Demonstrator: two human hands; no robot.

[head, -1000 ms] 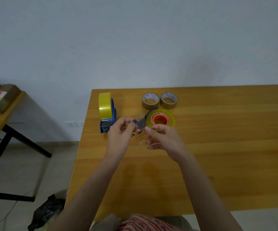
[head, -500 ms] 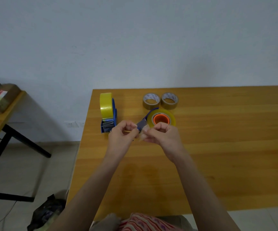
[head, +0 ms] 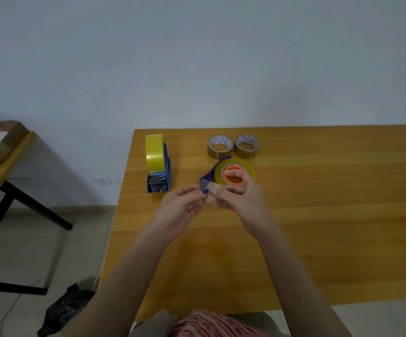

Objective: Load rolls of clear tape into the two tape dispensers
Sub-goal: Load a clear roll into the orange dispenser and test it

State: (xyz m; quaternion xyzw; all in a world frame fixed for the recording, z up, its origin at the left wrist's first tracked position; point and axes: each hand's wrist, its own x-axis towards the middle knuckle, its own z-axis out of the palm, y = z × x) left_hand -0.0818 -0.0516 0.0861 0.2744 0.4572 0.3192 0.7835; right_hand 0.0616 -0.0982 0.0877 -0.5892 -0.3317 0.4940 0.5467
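Head camera: the flat tape dispenser (head: 208,175) is seen lying on its side toward the tabletop's (head: 331,215) far edge, just beyond both hands. Its long axis is set diagonally, with the cutter end pointed at the near-left corner. A yellowish clear roll (head: 250,171) with an orange core is seated on it. The loose tape end (head: 211,197) is pinched by the left hand (head: 182,210) and the right hand (head: 245,195). The upright dispenser (head: 158,166) is stood near the far-left corner.
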